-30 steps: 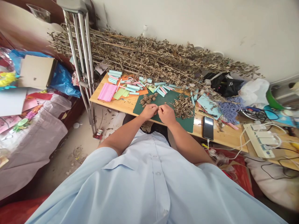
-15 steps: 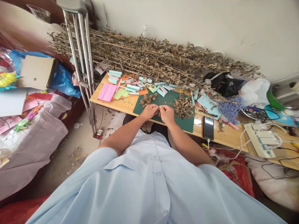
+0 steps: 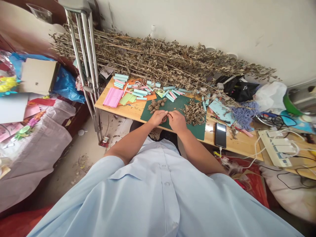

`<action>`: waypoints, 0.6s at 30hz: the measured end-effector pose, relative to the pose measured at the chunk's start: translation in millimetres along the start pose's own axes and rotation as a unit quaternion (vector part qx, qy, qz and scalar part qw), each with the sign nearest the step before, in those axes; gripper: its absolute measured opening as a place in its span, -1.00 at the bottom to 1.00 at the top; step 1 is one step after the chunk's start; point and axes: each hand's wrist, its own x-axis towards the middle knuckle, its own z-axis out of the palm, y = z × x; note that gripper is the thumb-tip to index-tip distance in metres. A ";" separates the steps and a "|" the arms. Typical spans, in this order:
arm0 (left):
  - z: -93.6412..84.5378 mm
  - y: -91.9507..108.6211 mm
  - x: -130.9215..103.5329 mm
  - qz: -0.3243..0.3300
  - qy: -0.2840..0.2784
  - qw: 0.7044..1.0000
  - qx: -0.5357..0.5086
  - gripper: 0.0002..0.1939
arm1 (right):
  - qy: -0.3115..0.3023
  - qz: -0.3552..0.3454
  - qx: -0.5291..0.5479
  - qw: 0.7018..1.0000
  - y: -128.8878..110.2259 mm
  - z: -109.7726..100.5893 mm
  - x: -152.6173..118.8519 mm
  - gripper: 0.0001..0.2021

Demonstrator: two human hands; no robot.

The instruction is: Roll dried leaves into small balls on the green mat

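Observation:
My left hand (image 3: 158,118) and my right hand (image 3: 177,121) meet over the front edge of a dark green mat (image 3: 175,104). Their closed fingers pinch a small brown clump of dried leaves (image 3: 164,118), mostly covered by the fingers. Just beyond my left hand lie several brown balls of dried leaves (image 3: 156,105), heaped together. To the right of my right hand, a loose pile of crumbled dried leaves (image 3: 194,113) rests on the mat.
Rolled blue and pink paper tubes (image 3: 140,92) lie behind the mat. Long dried plant stalks (image 3: 158,56) stretch along the wall. A phone (image 3: 220,135) charges at right, near a power strip (image 3: 274,148). Metal crutches (image 3: 86,59) stand at the table's left end.
My right hand has turned and shifted slightly, its fingers now closer over the left fingertips. The clump between the hands shows a little more below them.

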 end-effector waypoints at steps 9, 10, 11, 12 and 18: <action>2.0 3.1 0.5 -0.012 0.006 0.999 0.030 -0.69 | 0.022 0.036 0.087 0.995 1.7 1.2 -0.5 -0.76; 1.7 2.7 1.2 -0.016 0.006 1.000 0.025 -0.70 | 0.028 0.030 0.086 0.995 1.6 1.8 -1.3 -0.76; 1.4 2.4 1.8 -0.019 0.005 1.000 0.018 -0.71 | 0.032 0.024 0.086 0.995 1.6 2.5 -1.9 -0.76; 1.0 1.9 2.4 -0.022 0.002 1.000 0.011 -0.72 | 0.037 0.021 0.088 0.995 1.7 3.2 -2.5 -0.75; -2.8 -1.6 4.4 -0.015 -0.004 0.999 -0.029 -0.73 | 0.065 0.031 0.146 0.987 4.3 8.6 -1.3 -0.73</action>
